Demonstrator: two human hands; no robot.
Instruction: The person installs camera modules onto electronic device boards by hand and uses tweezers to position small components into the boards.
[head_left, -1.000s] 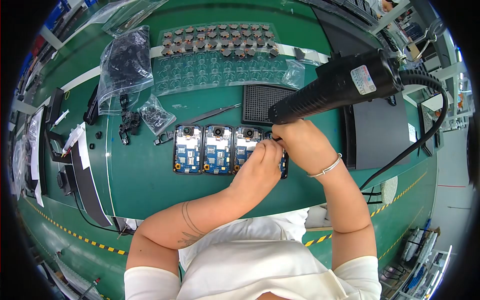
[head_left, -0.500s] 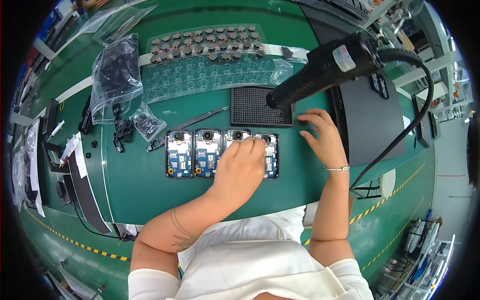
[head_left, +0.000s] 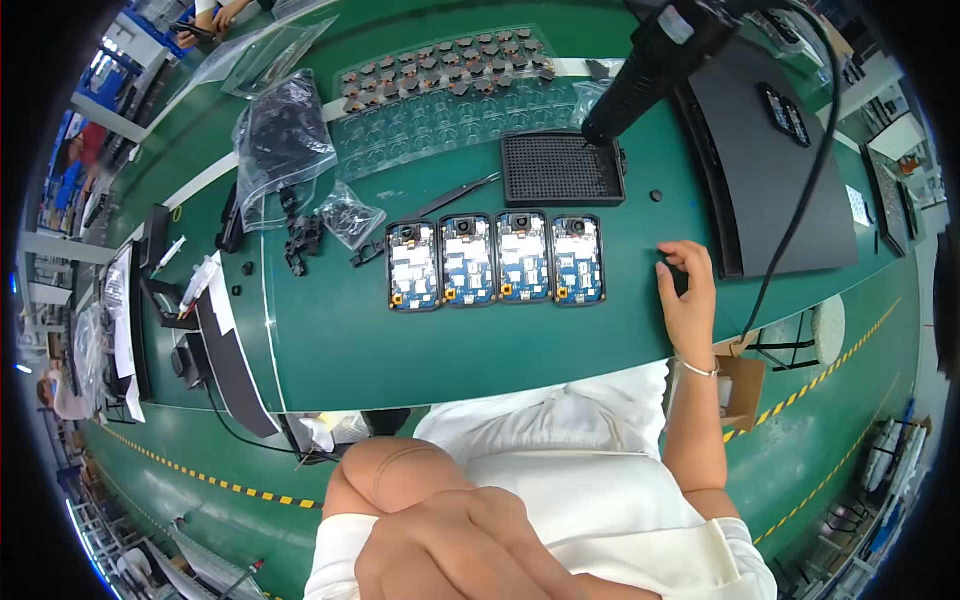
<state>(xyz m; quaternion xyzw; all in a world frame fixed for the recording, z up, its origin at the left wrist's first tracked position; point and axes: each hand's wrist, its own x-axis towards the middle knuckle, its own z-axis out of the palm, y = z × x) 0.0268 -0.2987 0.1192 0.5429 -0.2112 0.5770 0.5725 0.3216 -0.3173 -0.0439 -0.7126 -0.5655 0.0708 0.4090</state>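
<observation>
Several phone-like units with exposed blue circuit boards [head_left: 468,262] lie side by side in a row on the green table. To their right, my right hand [head_left: 688,300] rests over the table near its edge, fingers curved and apart, holding nothing. My left hand [head_left: 450,545] is raised close to the camera at the bottom, over the white clothing; its fingertips are hidden, as is anything in them. Tweezers [head_left: 452,197] lie behind the row, beside a black gridded tray [head_left: 562,170]. Above that tray hangs the tip of a black tool [head_left: 650,65].
A clear blister tray [head_left: 440,125] partly filled with small parts lies at the back. Bags of black parts [head_left: 285,135] are at left, with syringes and a black strip. A black panel [head_left: 780,190] and cable stand right. A co-worker's hands [head_left: 225,15] show top left.
My left hand has left the units and come up toward the camera. My right hand first left the units, opening, and now sits lower beside the row. The view has shifted.
</observation>
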